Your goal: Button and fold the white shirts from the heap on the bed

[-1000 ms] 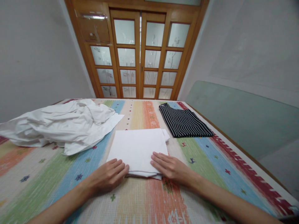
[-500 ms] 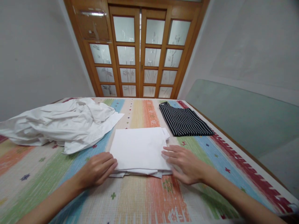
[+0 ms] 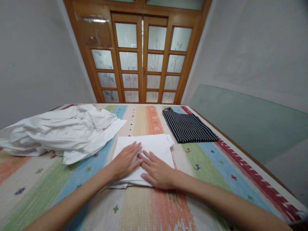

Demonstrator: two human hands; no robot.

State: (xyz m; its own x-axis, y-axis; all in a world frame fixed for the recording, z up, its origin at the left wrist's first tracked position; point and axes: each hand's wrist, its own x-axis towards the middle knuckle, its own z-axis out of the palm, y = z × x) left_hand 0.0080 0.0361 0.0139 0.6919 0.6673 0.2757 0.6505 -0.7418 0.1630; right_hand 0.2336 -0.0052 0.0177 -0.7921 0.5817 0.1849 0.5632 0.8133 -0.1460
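Observation:
A white garment folded into a flat rectangle point(image 3: 154, 144) lies in front of me on a striped, colourful tablecloth point(image 3: 139, 208). My left hand point(image 3: 126, 160) rests flat on its left half, fingers stretched out. Beside it, my right hand point(image 3: 156, 170) lies flat on the right half, fingers spread. The fingertips of both hands nearly meet at the middle of the cloth. Uneven layers stick out at its near edge and far right corner. Neither hand grips anything.
To the left lies a crumpled white garment point(image 3: 60, 128) in a loose heap. A folded black garment with white stripes point(image 3: 190, 126) sits at the far right. A pale green glass panel point(image 3: 240, 118) leans along the right wall. Wooden doors with glass panes point(image 3: 141, 61) stand beyond the table.
Both hands have moved inward from the side edges of the folded white garment onto its top, and the fingers now lie flat. The view has tilted slightly upward.

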